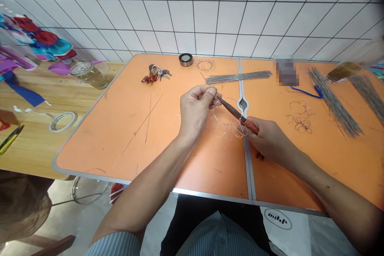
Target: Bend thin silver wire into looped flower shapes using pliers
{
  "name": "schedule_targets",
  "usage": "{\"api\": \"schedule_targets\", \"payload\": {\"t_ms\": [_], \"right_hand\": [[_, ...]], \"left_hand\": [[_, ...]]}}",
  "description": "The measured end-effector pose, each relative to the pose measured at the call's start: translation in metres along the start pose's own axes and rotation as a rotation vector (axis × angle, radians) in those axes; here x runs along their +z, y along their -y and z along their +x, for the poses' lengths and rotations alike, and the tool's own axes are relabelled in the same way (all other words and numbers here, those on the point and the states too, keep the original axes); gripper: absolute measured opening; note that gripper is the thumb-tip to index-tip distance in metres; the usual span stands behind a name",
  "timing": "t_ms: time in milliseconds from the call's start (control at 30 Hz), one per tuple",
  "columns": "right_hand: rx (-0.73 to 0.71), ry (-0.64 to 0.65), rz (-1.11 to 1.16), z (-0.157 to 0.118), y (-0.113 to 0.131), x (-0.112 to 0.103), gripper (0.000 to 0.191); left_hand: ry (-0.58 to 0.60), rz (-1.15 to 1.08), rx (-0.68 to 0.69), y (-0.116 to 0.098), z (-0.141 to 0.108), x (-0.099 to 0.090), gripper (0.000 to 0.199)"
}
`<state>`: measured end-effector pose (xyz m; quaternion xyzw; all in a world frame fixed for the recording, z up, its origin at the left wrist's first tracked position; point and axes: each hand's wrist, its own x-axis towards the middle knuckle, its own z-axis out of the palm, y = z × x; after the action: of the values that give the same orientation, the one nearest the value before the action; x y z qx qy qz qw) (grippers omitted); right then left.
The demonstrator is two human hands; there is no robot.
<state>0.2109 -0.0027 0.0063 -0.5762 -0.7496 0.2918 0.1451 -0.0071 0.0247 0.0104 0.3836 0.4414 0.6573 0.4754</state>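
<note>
Over the middle of the orange table, my left hand (196, 106) pinches a thin wire ring (222, 123) between thumb and fingers. Small wire loops stick out around the ring, and a loose wire end points up past my thumb. Closed around the red handles of long-nosed pliers (232, 110) is my right hand (268, 138). The tips of the pliers reach the wire beside my left fingertips; whether the jaws grip it is too small to tell. Behind my hands lies a bundle of straight wires (240, 77).
A roll of tape (186, 59), a looped wire ring (205, 65) and a bunch of keys (160, 73) lie toward the wall. Loose wires (141, 126) rest at left. On the right are more wire loops (300, 122) and a thick wire bundle (336, 104). A jar (90, 75) stands at left.
</note>
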Motion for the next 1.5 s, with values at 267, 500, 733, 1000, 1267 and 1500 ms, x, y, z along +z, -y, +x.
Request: {"api": "schedule_targets", "payload": {"t_ms": [267, 500, 733, 1000, 1267, 1500], "right_hand": [[-0.034, 0.000, -0.067, 0.001, -0.002, -0.002, 0.048], [-0.126, 0.023, -0.082, 0.002, -0.007, -0.002, 0.040], [-0.103, 0.021, -0.128, 0.002, -0.010, -0.002, 0.039], [-0.123, 0.015, -0.074, 0.005, -0.009, 0.000, 0.043], [-0.064, 0.083, 0.098, 0.002, -0.010, -0.001, 0.045], [-0.035, 0.138, 0.141, 0.003, -0.012, 0.001, 0.048]], "left_hand": [[-0.025, 0.029, -0.007, -0.002, 0.001, 0.000, 0.020], [-0.053, 0.024, -0.001, -0.002, 0.003, -0.002, 0.021], [-0.064, 0.038, 0.000, -0.004, 0.002, -0.002, 0.020], [-0.040, 0.018, -0.014, -0.005, 0.001, -0.001, 0.019], [-0.031, 0.006, -0.034, -0.005, 0.001, -0.001, 0.017], [-0.034, -0.005, -0.036, -0.004, 0.002, 0.000, 0.017]]}}
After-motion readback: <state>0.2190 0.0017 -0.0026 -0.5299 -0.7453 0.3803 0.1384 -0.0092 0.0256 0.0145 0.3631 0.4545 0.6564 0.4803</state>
